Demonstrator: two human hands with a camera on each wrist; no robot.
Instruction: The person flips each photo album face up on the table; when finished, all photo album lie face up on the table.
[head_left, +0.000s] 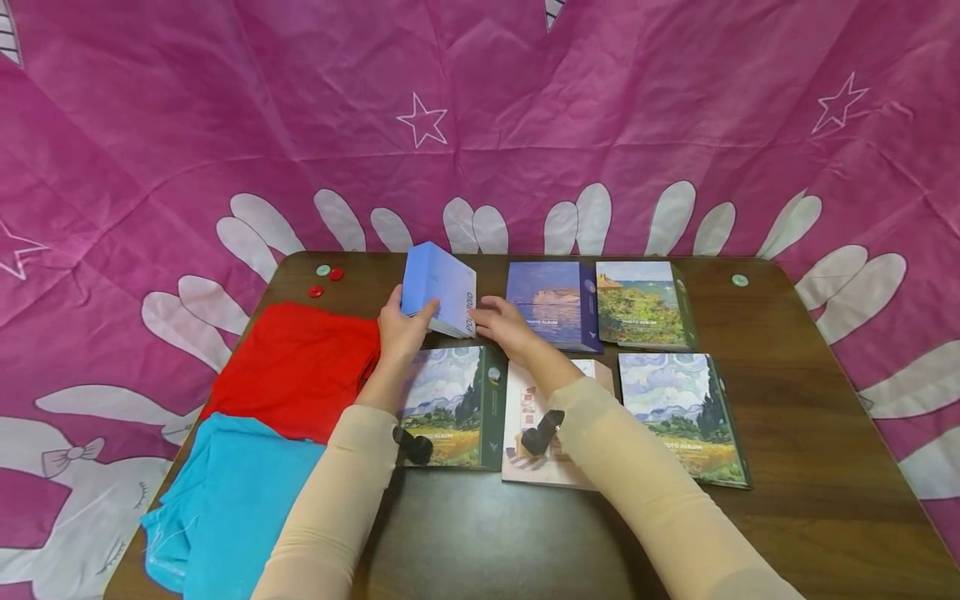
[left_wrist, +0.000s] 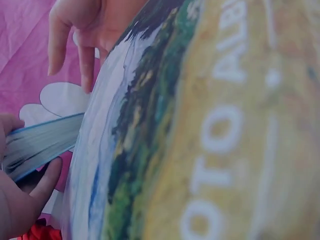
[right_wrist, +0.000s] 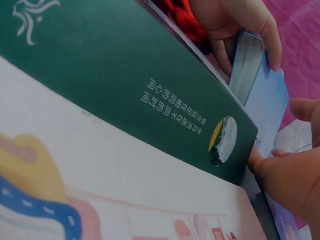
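Note:
A blue album (head_left: 453, 287) with "POLAROID" lettering stands tilted at the back of the table, its page edges facing down toward me. My left hand (head_left: 405, 327) grips its lower left part, thumb on the front cover and fingers behind; the left wrist view shows the pages of the blue album (left_wrist: 45, 142) between thumb and fingers. By the album's lower right edge is my right hand (head_left: 506, 327), its fingers loosely extended. In the right wrist view, the right hand (right_wrist: 295, 175) is close to the cover; firm contact is hard to tell.
Nearest the hands lies a landscape photo album (head_left: 442, 408), beside a pale pink album (head_left: 528, 462). Further right are a purple album (head_left: 543, 292), a garden-scene album (head_left: 641, 304) and another landscape album (head_left: 675, 408). Red cloth (head_left: 300, 367) and turquoise cloth (head_left: 232, 500) lie left, below several buttons (head_left: 337, 273).

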